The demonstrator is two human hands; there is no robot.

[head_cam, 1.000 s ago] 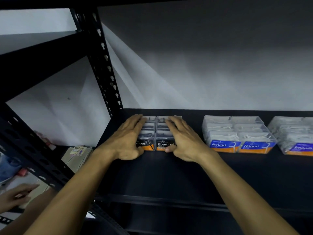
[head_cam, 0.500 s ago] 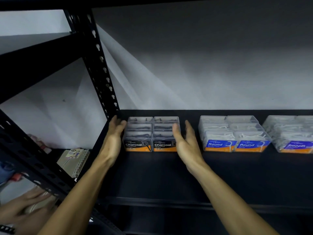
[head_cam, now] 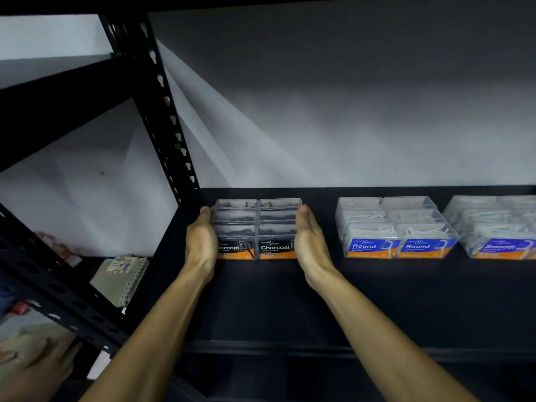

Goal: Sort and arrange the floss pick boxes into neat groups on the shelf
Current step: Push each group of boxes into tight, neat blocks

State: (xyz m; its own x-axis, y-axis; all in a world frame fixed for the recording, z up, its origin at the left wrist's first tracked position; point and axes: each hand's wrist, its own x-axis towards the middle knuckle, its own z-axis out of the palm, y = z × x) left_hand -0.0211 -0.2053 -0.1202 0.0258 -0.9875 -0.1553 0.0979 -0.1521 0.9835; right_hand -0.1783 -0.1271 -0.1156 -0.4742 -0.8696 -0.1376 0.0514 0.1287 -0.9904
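Observation:
A block of clear Charcoal floss pick boxes [head_cam: 258, 224], two wide and several deep with black-and-orange labels, stands at the left end of the black shelf [head_cam: 290, 303]. My left hand [head_cam: 201, 239] lies flat against the block's left side. My right hand [head_cam: 310, 242] lies flat against its right side. Both palms face inward with fingers straight and together, touching the boxes without curling around them. To the right stand a group of Round boxes [head_cam: 397, 227] and a group of Smooth boxes [head_cam: 499, 227], both with blue-and-orange labels. The Smooth group is cut off by the frame edge.
The black perforated shelf post [head_cam: 162, 105] rises just left of the Charcoal block. A spiral notebook [head_cam: 121, 277] lies on a lower shelf to the left. Another person's hand [head_cam: 34, 361] shows at the bottom left. The wall is close behind the boxes.
My hands lay on top of the Charcoal block, then lifted off and spread apart. Now both have closed in flat against its left and right sides.

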